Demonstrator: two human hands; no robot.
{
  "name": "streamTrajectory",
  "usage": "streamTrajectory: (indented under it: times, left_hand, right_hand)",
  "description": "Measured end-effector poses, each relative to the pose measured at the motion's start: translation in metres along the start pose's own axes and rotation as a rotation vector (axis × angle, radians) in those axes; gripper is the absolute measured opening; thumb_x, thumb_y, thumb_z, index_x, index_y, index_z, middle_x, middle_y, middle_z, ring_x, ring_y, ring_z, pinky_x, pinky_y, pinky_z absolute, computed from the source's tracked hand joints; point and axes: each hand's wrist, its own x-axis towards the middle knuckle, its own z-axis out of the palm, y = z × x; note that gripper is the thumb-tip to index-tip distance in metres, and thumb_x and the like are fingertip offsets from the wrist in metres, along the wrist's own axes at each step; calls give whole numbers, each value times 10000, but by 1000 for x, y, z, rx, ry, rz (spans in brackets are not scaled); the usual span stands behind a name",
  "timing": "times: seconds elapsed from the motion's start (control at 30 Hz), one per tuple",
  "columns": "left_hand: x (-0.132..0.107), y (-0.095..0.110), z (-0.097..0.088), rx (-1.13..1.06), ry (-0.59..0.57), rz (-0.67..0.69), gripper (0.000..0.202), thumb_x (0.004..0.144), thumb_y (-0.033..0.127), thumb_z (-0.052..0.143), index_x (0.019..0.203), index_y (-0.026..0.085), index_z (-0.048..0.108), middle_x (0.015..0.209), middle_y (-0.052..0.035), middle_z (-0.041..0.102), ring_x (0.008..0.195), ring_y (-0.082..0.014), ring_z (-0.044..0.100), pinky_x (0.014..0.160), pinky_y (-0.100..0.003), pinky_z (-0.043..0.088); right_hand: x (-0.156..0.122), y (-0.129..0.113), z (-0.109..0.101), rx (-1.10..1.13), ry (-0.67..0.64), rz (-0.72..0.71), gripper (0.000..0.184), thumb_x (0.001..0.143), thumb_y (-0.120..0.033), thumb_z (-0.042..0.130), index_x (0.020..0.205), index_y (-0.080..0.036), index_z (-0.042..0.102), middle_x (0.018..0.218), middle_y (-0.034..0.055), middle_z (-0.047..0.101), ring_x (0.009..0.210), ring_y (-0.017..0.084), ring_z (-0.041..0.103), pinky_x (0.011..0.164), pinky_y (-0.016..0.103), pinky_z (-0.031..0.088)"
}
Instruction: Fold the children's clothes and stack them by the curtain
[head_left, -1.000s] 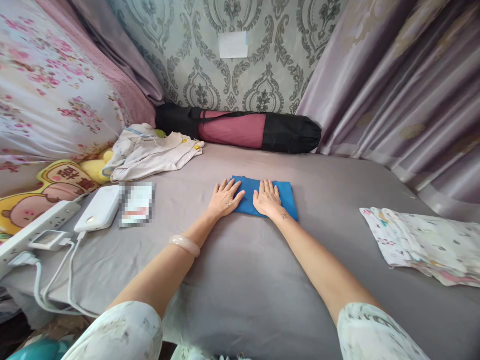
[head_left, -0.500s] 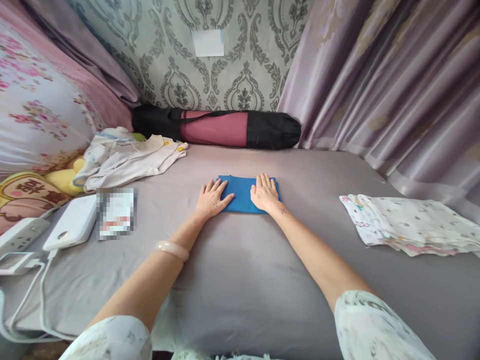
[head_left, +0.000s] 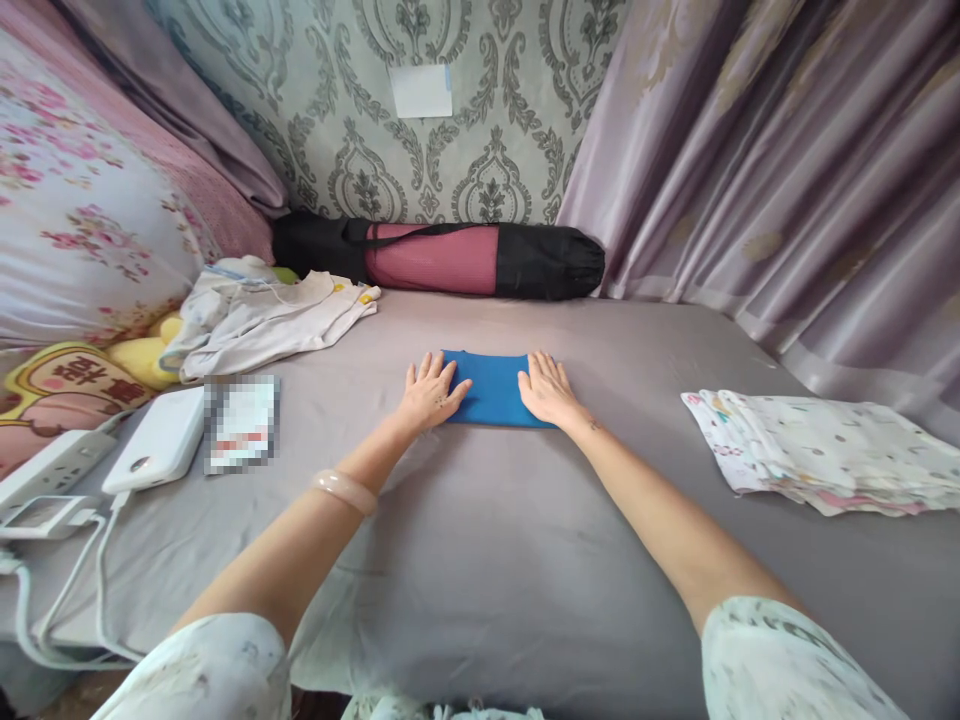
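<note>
A folded blue cloth [head_left: 491, 390] lies flat as a rectangle on the grey bed sheet [head_left: 480, 540]. On its left end rests my left hand [head_left: 433, 392], palm down with the fingers stretched out and the thumb over the blue fabric. My right hand [head_left: 549, 388] lies flat along the right end, fingers extended and covering that edge. Neither hand grips anything. Parts of both short ends are hidden under the hands.
Folded printed cloths [head_left: 817, 450] lie at the right. A rolled mat in a bag [head_left: 435, 258] lies along the wall. At left are a light garment [head_left: 262, 335], a white power bank [head_left: 157, 440], a power strip [head_left: 56, 470] with cables and a blurred packet [head_left: 241, 425].
My right hand has slid to the right across the blue cloth to its right edge, baring more of the middle. The left hand stays at the left end. The view has shifted slightly.
</note>
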Motion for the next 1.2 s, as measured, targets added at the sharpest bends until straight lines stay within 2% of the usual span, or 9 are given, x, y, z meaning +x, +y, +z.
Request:
streamTrajectory:
  times: [0.1,0.17,0.43,0.53,0.67,0.77,0.9,1.07,1.2]
  left_hand:
    - [-5,13,1,14,76,133,705,942,611,233,1465,160,371,1570,-116,260,1473,-288,117,1183,-499,69]
    - [-8,19,5,16,44,190,758,916,660,268,1474,155,357,1567,-126,262,1470,-294,129,1184,-496,63]
    - [-9,18,10,23,-49,171,805,882,708,305,1475,166,347,1571,-137,246,1463,-319,146,1164,-522,120]
    - [1,19,1,52,-6,172,672,922,639,298,1413,201,436,1482,-128,426,1389,-301,333,1153,-498,159]
    - [37,15,-15,104,-27,125,409,969,365,320,1227,218,601,1237,-111,640,1175,-271,555,1064,-472,307]
    - [70,8,-29,32,-153,68,311,879,239,449,1073,218,691,1127,-88,695,1053,-243,629,949,-366,428]
    - [101,0,-40,-59,-363,37,220,743,198,586,902,196,739,969,-53,740,907,-199,664,792,-246,490]
    - [121,-4,-43,42,-425,15,404,637,302,715,1020,175,732,980,-75,741,871,-219,669,767,-249,504]
    - [132,-8,-46,58,-519,7,529,627,361,726,1121,172,704,1108,-106,711,937,-246,665,794,-265,501]
  right_hand:
    - [-12,6,3,-69,88,-58,661,980,-417,170,1507,-22,222,1589,162,145,1468,254,94,1187,424,84]
    - [-17,8,9,-88,88,-73,673,980,-443,183,1508,-29,228,1589,162,145,1468,258,98,1185,418,97]
    - [-16,8,14,-79,5,-48,718,979,-496,188,1506,-10,225,1587,171,150,1464,279,115,1175,432,129]
    - [-12,10,7,-108,50,-79,654,986,-470,229,1462,-41,356,1547,170,291,1425,293,239,1157,435,165]
    - [7,19,-13,-139,81,-136,423,997,-334,316,1218,-173,638,1305,113,595,1219,262,502,1062,390,303]
    - [33,27,-33,-140,-16,-140,275,946,-221,460,1037,-222,719,1145,69,683,1114,234,580,954,342,389]
    - [64,29,-53,-136,-214,-72,139,835,-214,662,947,-239,741,1029,37,723,1014,212,636,873,304,439]
    - [86,24,-61,-166,-353,18,413,762,-255,760,1165,-209,682,1185,74,677,1013,218,653,848,297,483]
    - [96,21,-64,-211,-462,5,446,768,-241,752,1202,-179,667,1160,85,693,999,222,668,829,288,502]
